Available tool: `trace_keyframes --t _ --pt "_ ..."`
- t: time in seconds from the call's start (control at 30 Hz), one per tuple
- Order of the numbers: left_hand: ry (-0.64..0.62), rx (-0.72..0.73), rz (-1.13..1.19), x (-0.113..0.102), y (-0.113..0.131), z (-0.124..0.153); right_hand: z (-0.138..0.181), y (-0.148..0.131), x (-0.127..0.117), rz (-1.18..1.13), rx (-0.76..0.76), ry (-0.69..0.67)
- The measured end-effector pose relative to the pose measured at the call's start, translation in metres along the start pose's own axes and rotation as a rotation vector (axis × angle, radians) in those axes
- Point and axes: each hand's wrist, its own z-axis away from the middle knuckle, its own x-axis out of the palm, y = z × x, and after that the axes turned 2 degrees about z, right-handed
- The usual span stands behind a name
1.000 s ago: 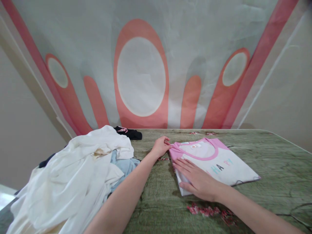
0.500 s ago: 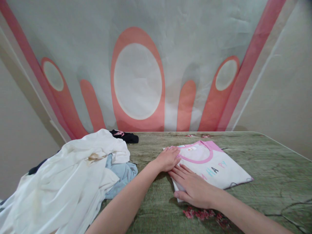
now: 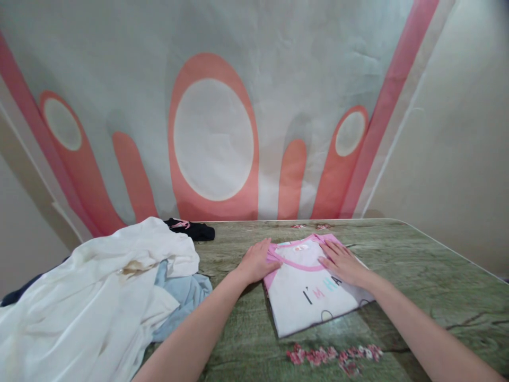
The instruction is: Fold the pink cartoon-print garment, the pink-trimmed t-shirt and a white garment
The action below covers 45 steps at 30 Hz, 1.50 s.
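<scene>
A white T-shirt (image 3: 294, 302) with pink trim and coloured lettering lies folded into a near-rectangle, its neckline toward the wall. My left hand (image 3: 256, 261) rests on its left shoulder edge, fingers stretched out and the thumb on the pink sleeve part. Across the right shoulder, my right hand (image 3: 345, 262) lies flat with fingers extended, hiding part of the lettering. Neither hand grips the cloth.
A loose heap of white clothing (image 3: 99, 297) covers the table's left side, with a light blue garment (image 3: 183, 300) under its right edge. Behind it lies a black garment (image 3: 196, 231). The wood-patterned tabletop (image 3: 429, 276) reaches a wall with pink shapes.
My right hand has moved from the shirt's left edge to its right shoulder. My left hand has shifted slightly left, and more lettering shows. The camera view has shifted a little.
</scene>
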Motion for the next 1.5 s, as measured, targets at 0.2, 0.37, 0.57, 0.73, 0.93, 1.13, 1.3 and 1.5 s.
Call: trace_keyframes --t 0.2,0.37,0.57,0.73,0.93,1.13,1.3,1.5 --pt "0.144 -0.193 0.15 -0.006 -0.02 -0.008 0.01 -0.009 -0.001 0.068 0.046 -0.05" --pt "0.021 -0.256 0.209 -0.015 -0.024 -0.006 0.029 -0.018 -0.003 0.064 0.075 -0.047" --pt "-0.16 -0.305 0.258 -0.031 -0.014 0.0 0.037 -0.016 -0.003 0.045 0.006 -0.048" --pt "-0.345 -0.324 0.266 -0.042 -0.003 0.005 0.017 -0.006 -0.016 0.01 -0.206 -0.062" --pt "-0.586 -0.241 0.316 -0.057 0.007 0.014 -0.012 -0.007 -0.029 0.148 -0.156 0.113" --pt "-0.536 -0.194 0.391 -0.048 0.005 0.009 0.02 -0.036 -0.018 0.097 0.261 0.042" --pt "-0.457 -0.142 0.406 -0.038 0.001 0.004 0.073 -0.062 -0.014 0.116 0.129 -0.012" --pt "-0.414 -0.077 0.239 -0.04 0.005 0.007 0.093 -0.072 -0.013 0.09 0.047 -0.003"
